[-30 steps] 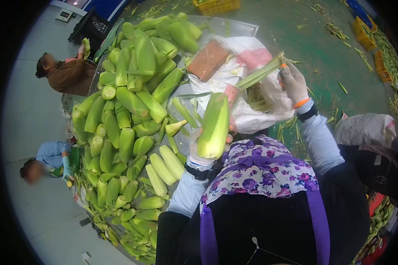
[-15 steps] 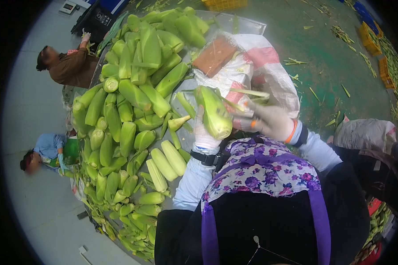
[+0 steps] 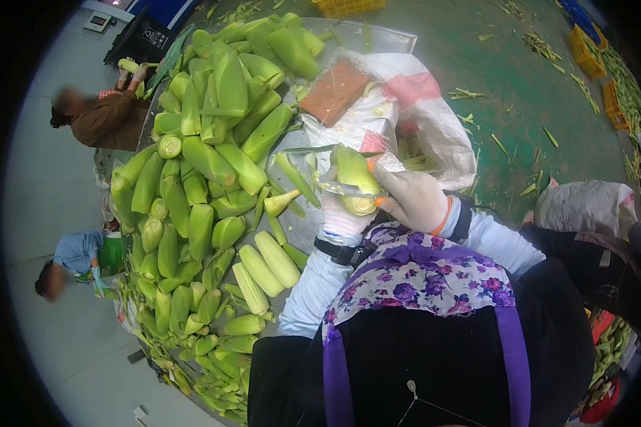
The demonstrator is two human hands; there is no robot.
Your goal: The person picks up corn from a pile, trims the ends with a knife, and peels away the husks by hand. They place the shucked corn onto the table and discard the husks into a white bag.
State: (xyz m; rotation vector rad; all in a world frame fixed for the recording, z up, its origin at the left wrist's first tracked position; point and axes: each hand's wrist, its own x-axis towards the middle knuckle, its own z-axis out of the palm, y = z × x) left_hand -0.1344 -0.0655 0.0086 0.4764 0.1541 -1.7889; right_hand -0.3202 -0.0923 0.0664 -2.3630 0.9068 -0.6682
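Observation:
My gloved left hand (image 3: 342, 215) is wrapped round an ear of corn (image 3: 356, 171) in green husk, its cut stalk end towards me. My gloved right hand (image 3: 417, 199) is closed at the ear's right side, with orange showing by the fingers. From it a knife (image 3: 347, 188) with a row of holes in its blade lies across the husk; its handle is mostly hidden. Left of my left hand, several paler, stripped ears (image 3: 278, 258) lie side by side on the metal table (image 3: 303, 224), near a loose stalk piece (image 3: 281, 202).
A large heap of husked corn (image 3: 214, 164) covers the table's left side. Beyond my hands are a brown block (image 3: 340, 91) and a white sack (image 3: 438, 121). Two people work across the heap. Yellow crates (image 3: 587, 57) and husk scraps are on the green floor.
My right hand has moved left against the ear, and the knife now shows across it. The ear has turned more upright. Across the heap, one person has raised a pale ear.

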